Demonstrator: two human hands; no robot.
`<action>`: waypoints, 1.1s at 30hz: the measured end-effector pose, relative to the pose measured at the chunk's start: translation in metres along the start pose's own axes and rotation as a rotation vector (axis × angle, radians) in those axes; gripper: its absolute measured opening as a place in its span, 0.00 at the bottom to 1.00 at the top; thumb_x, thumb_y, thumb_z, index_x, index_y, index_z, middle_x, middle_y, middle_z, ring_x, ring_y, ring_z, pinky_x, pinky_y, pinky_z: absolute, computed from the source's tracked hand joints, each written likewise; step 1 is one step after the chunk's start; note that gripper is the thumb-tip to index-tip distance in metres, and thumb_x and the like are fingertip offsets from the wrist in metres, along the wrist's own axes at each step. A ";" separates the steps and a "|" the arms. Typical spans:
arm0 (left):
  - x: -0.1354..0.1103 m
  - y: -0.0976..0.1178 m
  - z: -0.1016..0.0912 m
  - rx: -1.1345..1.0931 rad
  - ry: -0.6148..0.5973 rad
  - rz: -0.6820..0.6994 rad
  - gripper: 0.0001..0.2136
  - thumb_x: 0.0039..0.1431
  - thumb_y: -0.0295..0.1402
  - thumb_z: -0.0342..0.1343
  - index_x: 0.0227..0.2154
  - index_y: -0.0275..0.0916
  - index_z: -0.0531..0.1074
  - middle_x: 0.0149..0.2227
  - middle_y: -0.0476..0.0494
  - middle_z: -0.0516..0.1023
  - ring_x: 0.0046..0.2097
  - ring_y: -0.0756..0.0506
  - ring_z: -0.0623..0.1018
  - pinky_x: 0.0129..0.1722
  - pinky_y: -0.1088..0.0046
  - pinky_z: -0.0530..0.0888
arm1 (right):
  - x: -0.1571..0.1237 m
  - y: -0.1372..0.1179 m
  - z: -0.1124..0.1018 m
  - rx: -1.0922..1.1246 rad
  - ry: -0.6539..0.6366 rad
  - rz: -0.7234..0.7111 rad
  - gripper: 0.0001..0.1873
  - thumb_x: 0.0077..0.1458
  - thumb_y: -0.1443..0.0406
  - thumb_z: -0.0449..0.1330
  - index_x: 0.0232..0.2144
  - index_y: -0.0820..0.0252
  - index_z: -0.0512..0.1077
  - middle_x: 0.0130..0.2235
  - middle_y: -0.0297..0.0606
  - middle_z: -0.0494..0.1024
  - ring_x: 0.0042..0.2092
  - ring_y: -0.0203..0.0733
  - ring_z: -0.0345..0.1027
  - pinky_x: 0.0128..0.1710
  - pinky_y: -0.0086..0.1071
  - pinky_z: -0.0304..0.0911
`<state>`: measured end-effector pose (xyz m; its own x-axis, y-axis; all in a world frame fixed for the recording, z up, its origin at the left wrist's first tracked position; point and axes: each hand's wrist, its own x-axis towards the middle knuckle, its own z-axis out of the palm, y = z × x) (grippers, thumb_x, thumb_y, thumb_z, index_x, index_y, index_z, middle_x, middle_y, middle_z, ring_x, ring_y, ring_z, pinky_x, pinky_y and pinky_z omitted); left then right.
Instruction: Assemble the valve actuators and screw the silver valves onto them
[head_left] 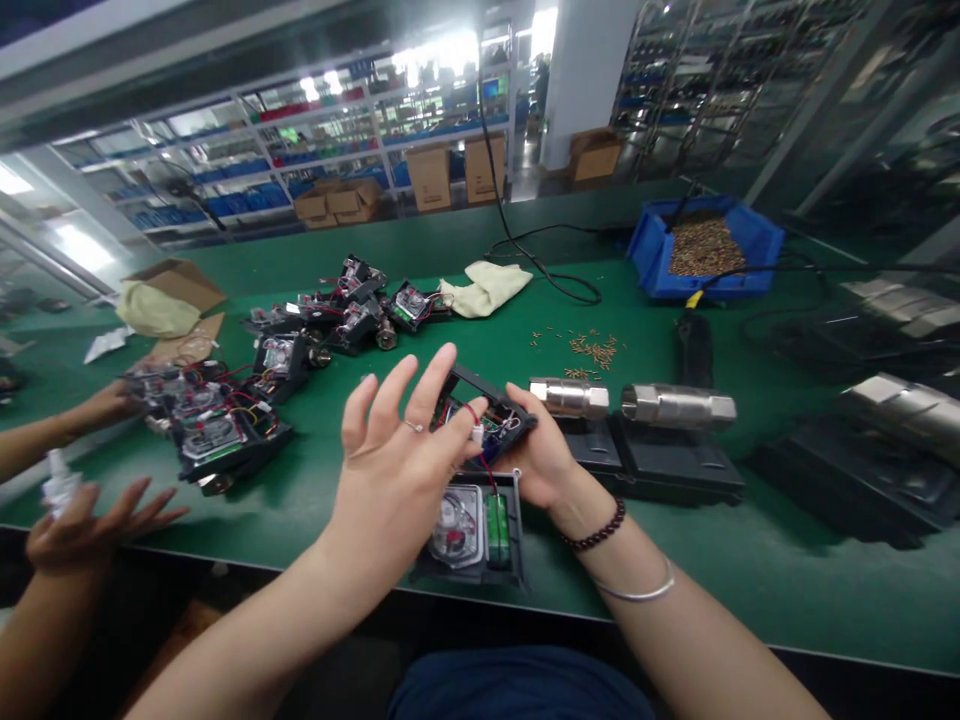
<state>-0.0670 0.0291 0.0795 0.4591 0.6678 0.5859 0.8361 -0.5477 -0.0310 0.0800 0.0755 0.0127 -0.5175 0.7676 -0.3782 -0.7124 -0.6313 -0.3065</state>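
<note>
My right hand (546, 455) is wrapped round the edge of a black plastic meter cover (517, 420), holding it tilted up, with a circuit board showing inside. Over it is my left hand (405, 460), its outer fingers raised and spread. Its index finger is bent down at a small white wire connector (478, 433) in what looks like a pinch; the thumb is hidden. Red wires run from the connector down to the open meter base (519, 560) below. That base lies at the bench's front edge, with a clear-covered mechanism (456, 527) and a green battery (497, 530).
Several wired meter units (214, 435) lie at left, near a co-worker's hands, one holding a small white bottle (60, 485). Metal pipe fittings (679, 406) on black housings stand right. Loose screws (596, 350), a cloth (487, 290), a blue screw bin (652, 255) and a black-handled tool (694, 350) lie beyond.
</note>
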 end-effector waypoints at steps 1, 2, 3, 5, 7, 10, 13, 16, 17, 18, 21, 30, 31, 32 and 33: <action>-0.001 -0.001 -0.001 0.127 0.050 0.019 0.06 0.63 0.33 0.55 0.38 0.44 0.77 0.60 0.44 0.70 0.62 0.38 0.65 0.62 0.52 0.55 | 0.000 0.000 0.001 -0.002 0.008 -0.001 0.25 0.64 0.54 0.42 0.30 0.61 0.73 0.23 0.36 0.78 0.25 0.41 0.72 0.38 0.39 0.70; -0.002 -0.002 -0.002 0.207 0.073 0.038 0.05 0.63 0.33 0.56 0.33 0.42 0.76 0.58 0.44 0.72 0.61 0.38 0.66 0.62 0.53 0.54 | 0.000 0.001 0.002 -0.005 0.016 -0.005 0.26 0.64 0.54 0.41 0.31 0.62 0.73 0.24 0.37 0.79 0.27 0.42 0.73 0.39 0.40 0.70; -0.001 -0.003 -0.004 0.241 0.074 0.053 0.08 0.62 0.33 0.56 0.28 0.40 0.75 0.55 0.43 0.74 0.60 0.39 0.68 0.62 0.54 0.55 | 0.000 0.001 0.003 -0.009 0.020 -0.009 0.26 0.64 0.54 0.41 0.31 0.62 0.73 0.24 0.38 0.79 0.28 0.43 0.74 0.39 0.41 0.70; 0.003 -0.005 -0.010 0.176 0.017 0.069 0.14 0.61 0.32 0.57 0.19 0.39 0.71 0.47 0.42 0.79 0.56 0.37 0.71 0.59 0.52 0.59 | 0.000 0.002 0.003 -0.008 0.014 -0.012 0.26 0.64 0.54 0.42 0.31 0.63 0.74 0.24 0.39 0.79 0.31 0.44 0.75 0.40 0.40 0.70; 0.009 -0.005 -0.017 -0.040 -0.129 0.038 0.16 0.59 0.32 0.56 0.15 0.39 0.67 0.40 0.43 0.81 0.51 0.37 0.74 0.54 0.53 0.66 | 0.000 0.004 0.003 0.003 -0.005 -0.016 0.24 0.62 0.54 0.44 0.30 0.62 0.74 0.25 0.39 0.79 0.32 0.44 0.76 0.40 0.39 0.70; 0.013 -0.001 -0.026 -0.475 -0.421 -0.075 0.11 0.59 0.31 0.53 0.21 0.40 0.69 0.42 0.45 0.81 0.47 0.43 0.77 0.47 0.64 0.74 | 0.001 0.006 0.002 -0.015 -0.008 -0.029 0.24 0.61 0.54 0.46 0.30 0.63 0.75 0.25 0.38 0.80 0.32 0.43 0.75 0.39 0.36 0.69; 0.009 0.006 -0.031 -0.710 -0.593 -0.080 0.11 0.62 0.26 0.46 0.41 0.42 0.73 0.49 0.45 0.78 0.50 0.46 0.77 0.49 0.69 0.75 | 0.003 0.007 0.000 -0.036 -0.008 -0.044 0.25 0.61 0.53 0.46 0.29 0.63 0.75 0.24 0.39 0.79 0.32 0.43 0.75 0.40 0.36 0.69; -0.001 0.013 -0.027 -0.665 -0.537 -0.007 0.19 0.61 0.22 0.43 0.51 0.43 0.70 0.50 0.43 0.77 0.51 0.47 0.76 0.50 0.71 0.74 | 0.004 0.008 -0.001 -0.036 -0.024 -0.050 0.23 0.59 0.53 0.49 0.30 0.63 0.76 0.25 0.40 0.79 0.33 0.44 0.75 0.41 0.36 0.69; -0.006 0.016 -0.023 -0.614 -0.480 0.013 0.20 0.61 0.21 0.43 0.52 0.41 0.70 0.48 0.41 0.78 0.50 0.47 0.76 0.48 0.72 0.75 | 0.004 0.008 -0.001 -0.037 -0.028 -0.050 0.23 0.59 0.53 0.49 0.30 0.63 0.76 0.25 0.40 0.80 0.33 0.44 0.75 0.41 0.37 0.69; -0.010 0.018 -0.019 -0.554 -0.419 0.036 0.20 0.61 0.19 0.42 0.51 0.39 0.70 0.46 0.40 0.78 0.48 0.47 0.76 0.46 0.72 0.76 | 0.004 0.008 -0.001 -0.037 -0.033 -0.048 0.23 0.59 0.52 0.49 0.31 0.63 0.76 0.26 0.40 0.80 0.33 0.44 0.75 0.41 0.37 0.69; -0.022 0.026 -0.006 -0.340 -0.220 0.107 0.21 0.59 0.16 0.39 0.47 0.34 0.73 0.37 0.40 0.78 0.39 0.46 0.76 0.38 0.72 0.77 | 0.004 0.008 -0.001 -0.027 -0.041 -0.034 0.23 0.59 0.52 0.48 0.34 0.62 0.75 0.28 0.40 0.80 0.33 0.45 0.75 0.40 0.40 0.70; -0.027 0.056 0.009 0.112 -0.224 0.038 0.06 0.53 0.19 0.55 0.26 0.35 0.73 0.24 0.45 0.74 0.27 0.41 0.74 0.28 0.61 0.76 | -0.006 0.005 0.009 -0.029 0.059 0.013 0.25 0.63 0.54 0.43 0.37 0.64 0.75 0.28 0.40 0.80 0.28 0.43 0.74 0.34 0.41 0.72; -0.028 0.060 0.010 0.130 -0.239 0.036 0.08 0.52 0.18 0.55 0.24 0.36 0.72 0.23 0.45 0.74 0.27 0.41 0.74 0.28 0.61 0.76 | -0.007 0.004 0.010 -0.028 0.061 0.020 0.25 0.63 0.55 0.43 0.38 0.64 0.75 0.28 0.40 0.80 0.27 0.43 0.74 0.34 0.41 0.72; -0.028 0.064 0.010 0.140 -0.256 0.043 0.08 0.51 0.17 0.54 0.23 0.36 0.72 0.23 0.44 0.75 0.27 0.40 0.75 0.30 0.61 0.76 | -0.008 0.004 0.011 -0.025 0.058 0.027 0.25 0.63 0.55 0.43 0.39 0.64 0.75 0.28 0.40 0.80 0.27 0.43 0.74 0.34 0.41 0.72; -0.030 0.067 0.011 0.146 -0.269 0.055 0.09 0.50 0.17 0.53 0.24 0.36 0.73 0.24 0.43 0.76 0.28 0.40 0.75 0.32 0.61 0.76 | -0.009 0.004 0.011 -0.021 0.058 0.033 0.25 0.63 0.55 0.43 0.40 0.64 0.75 0.28 0.40 0.80 0.27 0.43 0.74 0.33 0.40 0.72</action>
<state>-0.0211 -0.0221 0.0515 0.5514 0.7595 0.3451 0.8333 -0.5212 -0.1844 0.0763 0.0675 0.0242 -0.5119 0.7391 -0.4378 -0.6850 -0.6588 -0.3111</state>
